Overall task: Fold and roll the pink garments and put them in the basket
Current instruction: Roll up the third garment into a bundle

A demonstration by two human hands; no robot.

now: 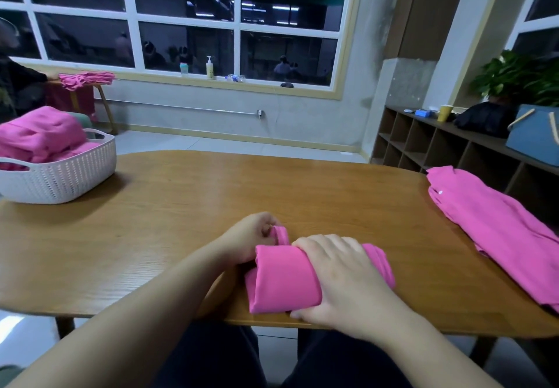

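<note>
Here the wooden table [181, 206] takes up most of my view, its rounded near edge just above my lap. On its right end lies a pile of pink garments [496, 236], spread flat and long, well apart from what I am working on. At the far left corner stands the white basket [60, 182], woven-looking plastic with a handle slot, already heaped with rolled pink garments [39, 136] that rise above its rim.

Near the front edge of the table, in the middle, lies the pink roll [287, 278], a garment wound into a thick bundle with its open end facing left. My right hand [348, 281] lies over the top of it, fingers curved down over the far side and thumb tucked against the near side, so I have the bundle clasped. My left hand [248, 239] is at the roll's left end, fingers curled and pinching a small fold of the fabric [281, 234] that sticks up there.
</note>
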